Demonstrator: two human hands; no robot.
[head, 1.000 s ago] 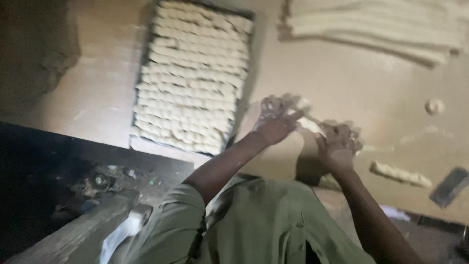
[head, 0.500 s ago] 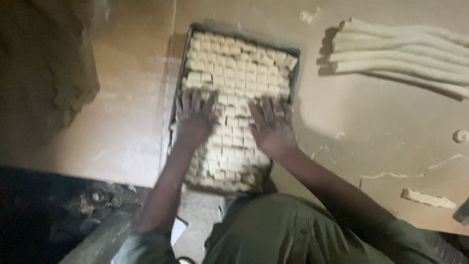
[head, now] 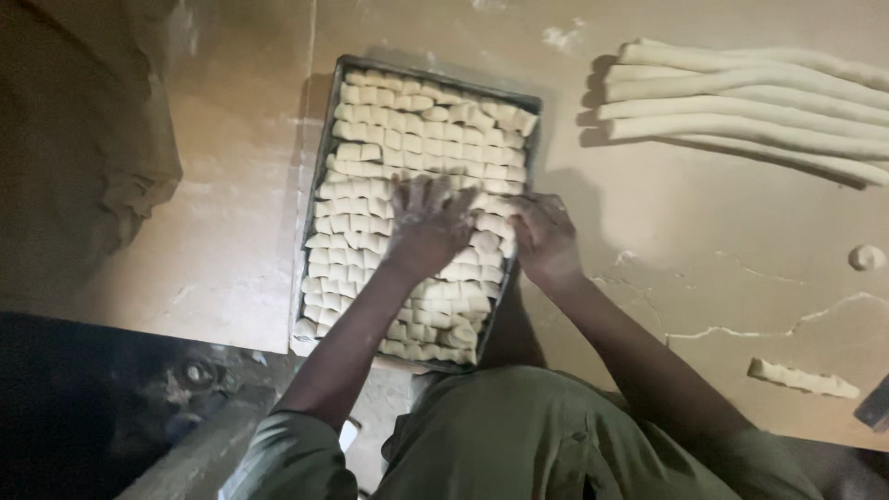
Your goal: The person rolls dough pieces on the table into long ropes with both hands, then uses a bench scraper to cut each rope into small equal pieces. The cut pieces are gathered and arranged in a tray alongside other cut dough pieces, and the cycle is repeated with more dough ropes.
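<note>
Both hands shifted rightward: left hand (head: 428, 227) splayed, right hand (head: 546, 236) (seemingly flat) pressing dough pieces (head: 417, 139).

I see a dark, dull metal tray (head: 326, 139) packed with pale, matt dough pieces (head: 407, 130), soft and floury. At two o'clock lie smooth, matt dough ropes (head: 741, 102). The table (head: 704, 231) looks like worn, flour-dusted wood. My shirt (head: 546, 435) is matt olive cloth.

Left hand (head: 428, 222) and right hand (head: 544, 236) press flat on dough pieces (head: 407, 139) in a tray (head: 319, 153).
</note>
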